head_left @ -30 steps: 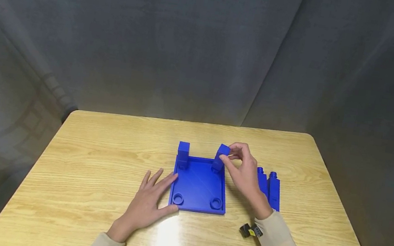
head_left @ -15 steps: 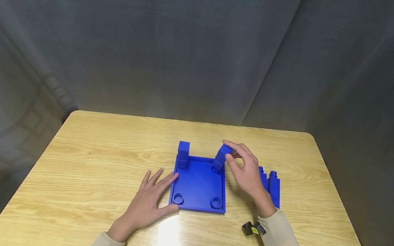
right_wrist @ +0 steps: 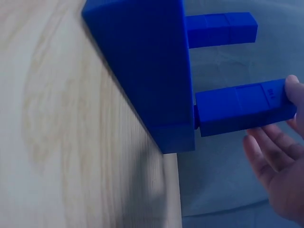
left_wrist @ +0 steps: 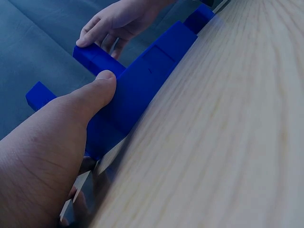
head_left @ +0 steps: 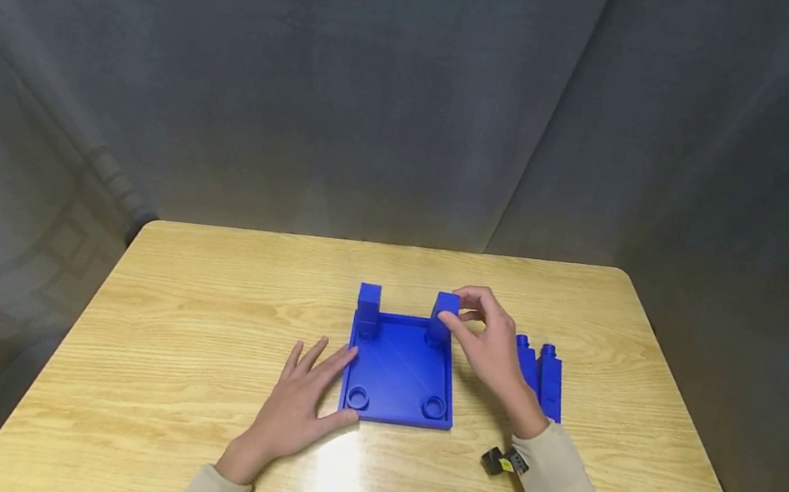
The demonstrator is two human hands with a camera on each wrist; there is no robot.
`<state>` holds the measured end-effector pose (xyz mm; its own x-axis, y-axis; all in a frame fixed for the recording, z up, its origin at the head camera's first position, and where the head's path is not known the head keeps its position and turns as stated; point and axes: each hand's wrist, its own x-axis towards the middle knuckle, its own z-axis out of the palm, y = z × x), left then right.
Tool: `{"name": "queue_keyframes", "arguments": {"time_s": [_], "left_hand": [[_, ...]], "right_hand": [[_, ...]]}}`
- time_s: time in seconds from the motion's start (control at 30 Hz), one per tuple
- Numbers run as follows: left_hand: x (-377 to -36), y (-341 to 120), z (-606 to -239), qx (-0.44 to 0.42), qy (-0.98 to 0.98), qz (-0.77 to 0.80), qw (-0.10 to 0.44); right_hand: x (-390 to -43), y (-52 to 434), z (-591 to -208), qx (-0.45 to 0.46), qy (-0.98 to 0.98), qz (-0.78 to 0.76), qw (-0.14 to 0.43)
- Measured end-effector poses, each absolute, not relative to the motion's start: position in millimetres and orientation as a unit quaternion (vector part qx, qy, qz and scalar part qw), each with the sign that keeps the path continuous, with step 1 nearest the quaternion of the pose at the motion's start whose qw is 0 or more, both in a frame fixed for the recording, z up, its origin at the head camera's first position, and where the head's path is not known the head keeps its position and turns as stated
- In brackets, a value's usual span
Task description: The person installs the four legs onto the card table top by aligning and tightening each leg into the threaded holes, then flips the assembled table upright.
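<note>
A blue square tray-like board (head_left: 398,373) lies on the table, with round threaded-looking sockets (head_left: 434,407) at its two near corners. My right hand (head_left: 491,339) pinches a blue square post (right_wrist: 244,107) between thumb and fingers. That post stands at the far right corner, and a thin neck shows between it and the board in the right wrist view. At the far left corner another blue post (head_left: 368,307) stands upright. My left hand (head_left: 296,409) is spread flat at the board's left side, its index fingertip and thumb touching the edge.
Two more blue posts (head_left: 550,384) with round ends lie side by side on the wooden table (head_left: 207,287), right of the board and partly behind my right wrist. Grey curtains (head_left: 354,106) surround the table's back and sides.
My right hand has re-gripped the post, its fingers shifting over the top and back to the side. The post leaned right half a second ago and now stands more upright. My left hand stays put.
</note>
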<state>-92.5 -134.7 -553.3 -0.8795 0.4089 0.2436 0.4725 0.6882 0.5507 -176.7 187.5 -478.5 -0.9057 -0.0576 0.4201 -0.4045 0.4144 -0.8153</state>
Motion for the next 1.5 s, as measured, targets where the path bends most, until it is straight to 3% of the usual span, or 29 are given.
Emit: {"name": "queue_keyframes", "arguments": {"time_s": [0.37,0.57,0.83,1.13,1.5], "left_hand": [[-92,-135,-554,-0.241,-0.916,-0.316,0.054],[-93,-135,-554,-0.242,-0.917,-0.312,0.055],[-93,-135,-554,-0.243,-0.917,-0.313,0.055],[-93,-135,-554,-0.243,-0.916,-0.313,0.057],[-93,-135,-555,-0.244,-0.917,-0.310,0.061]], "right_hand": [[-176,189,-480,0.182,-0.829,0.499,0.175],[-174,196,-479,0.235,-0.826,0.496,0.132],[-175,196,-478,0.226,-0.832,0.496,0.104],[-175,191,-478,0.145,-0.844,0.497,0.142],[-175,190,-482,0.162,-0.848,0.478,0.162]]}}
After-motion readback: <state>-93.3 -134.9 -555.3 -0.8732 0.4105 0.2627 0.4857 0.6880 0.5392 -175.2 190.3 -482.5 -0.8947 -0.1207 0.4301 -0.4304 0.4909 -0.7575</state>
